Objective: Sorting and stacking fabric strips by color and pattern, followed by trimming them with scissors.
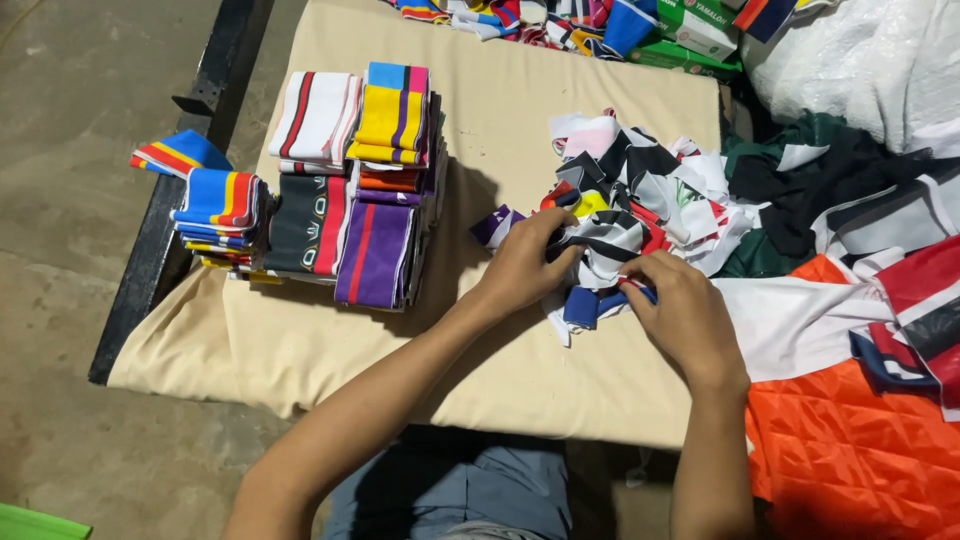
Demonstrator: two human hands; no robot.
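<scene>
Loose heap of fabric scraps (640, 200), centre right of frame: white, black, red, blue and yellow pieces lying tangled on the beige cloth-covered table (500, 100). Left hand (522, 268) and right hand (682, 312) are both pinching scraps at the heap's lower edge, fingers curled together. Folded striped pieces are sitting in about five neat stacks (350, 190), upper left. One orange quilted sheet (850, 450) is lying lower right.

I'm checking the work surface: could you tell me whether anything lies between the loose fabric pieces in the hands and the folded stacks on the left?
Nothing visible: bare beige table cover separates the loose fabric pile from the folded stacks.
</scene>
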